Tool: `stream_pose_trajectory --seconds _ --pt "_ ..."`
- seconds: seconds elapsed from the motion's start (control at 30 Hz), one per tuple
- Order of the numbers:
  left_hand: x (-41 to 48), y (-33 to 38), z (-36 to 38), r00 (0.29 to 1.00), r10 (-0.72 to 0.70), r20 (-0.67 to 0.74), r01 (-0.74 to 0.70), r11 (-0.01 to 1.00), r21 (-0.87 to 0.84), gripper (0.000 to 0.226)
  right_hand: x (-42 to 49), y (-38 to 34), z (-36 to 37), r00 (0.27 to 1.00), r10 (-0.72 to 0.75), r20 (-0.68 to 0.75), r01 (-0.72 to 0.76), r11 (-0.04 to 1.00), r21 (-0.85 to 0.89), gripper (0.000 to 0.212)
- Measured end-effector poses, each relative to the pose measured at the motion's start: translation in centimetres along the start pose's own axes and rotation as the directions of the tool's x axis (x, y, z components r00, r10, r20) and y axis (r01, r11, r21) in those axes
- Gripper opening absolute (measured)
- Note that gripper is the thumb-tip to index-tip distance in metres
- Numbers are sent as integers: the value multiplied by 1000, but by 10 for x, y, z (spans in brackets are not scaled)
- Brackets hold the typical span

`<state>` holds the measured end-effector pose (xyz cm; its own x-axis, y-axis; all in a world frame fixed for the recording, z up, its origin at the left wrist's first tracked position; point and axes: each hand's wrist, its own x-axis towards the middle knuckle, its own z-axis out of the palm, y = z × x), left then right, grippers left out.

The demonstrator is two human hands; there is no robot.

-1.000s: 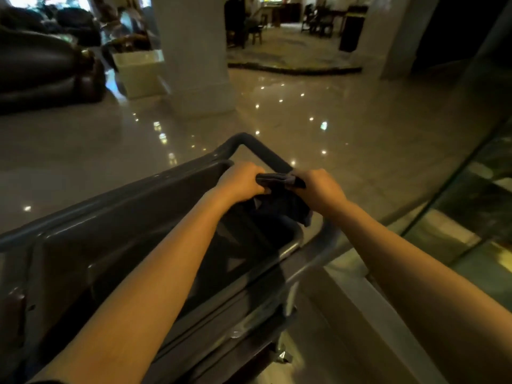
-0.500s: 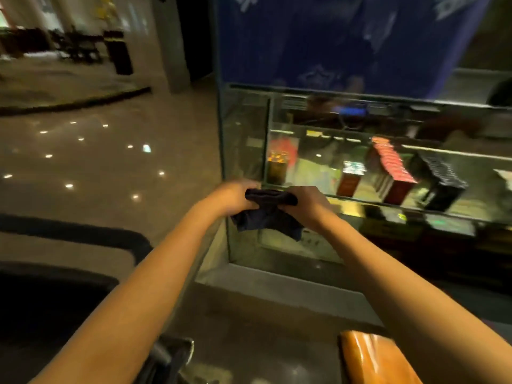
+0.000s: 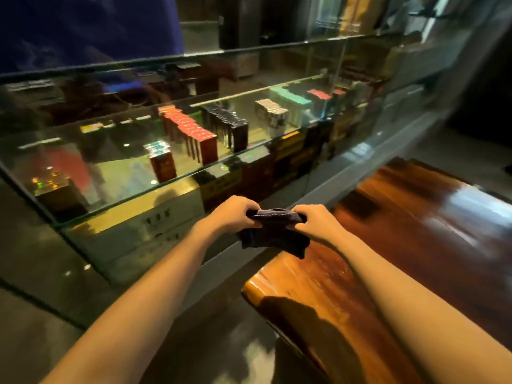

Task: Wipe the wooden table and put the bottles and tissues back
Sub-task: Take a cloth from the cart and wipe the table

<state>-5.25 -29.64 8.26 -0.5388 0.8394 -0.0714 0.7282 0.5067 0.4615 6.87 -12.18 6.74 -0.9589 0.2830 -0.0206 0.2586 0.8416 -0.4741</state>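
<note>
Above the wooden table (image 3: pixel 415 231), both hands' grip clasps the dark cloth (image 3: pixel 274 234) stretched between

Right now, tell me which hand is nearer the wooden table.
Right. The right hand hangs over the wooden table at its near corner; the left hand is off its edge, toward the glass case.

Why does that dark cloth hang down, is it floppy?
Probably yes. The cloth sags below where the left hand and right hand pinch it, so it looks soft and limp. It bunches small between them, so it is likely light. It shouldn't roll or break.
</note>
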Motion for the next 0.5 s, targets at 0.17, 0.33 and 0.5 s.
stream_pose_trajectory --seconds 0.17,0.33,0.5 --pt "38 41 46 951 209 226 -226 973 52 18 -67 48 3 975 221 -20 -220 974 52 8" --pt "58 81 100 818 321 477 -386 921 43 13 -135 89 22 917 395 56 -399 907 135 16" --pt "79 112 156 675 287 680 -427 903 43 11 -178 127 42 865 485 129 -501 843 193 27"
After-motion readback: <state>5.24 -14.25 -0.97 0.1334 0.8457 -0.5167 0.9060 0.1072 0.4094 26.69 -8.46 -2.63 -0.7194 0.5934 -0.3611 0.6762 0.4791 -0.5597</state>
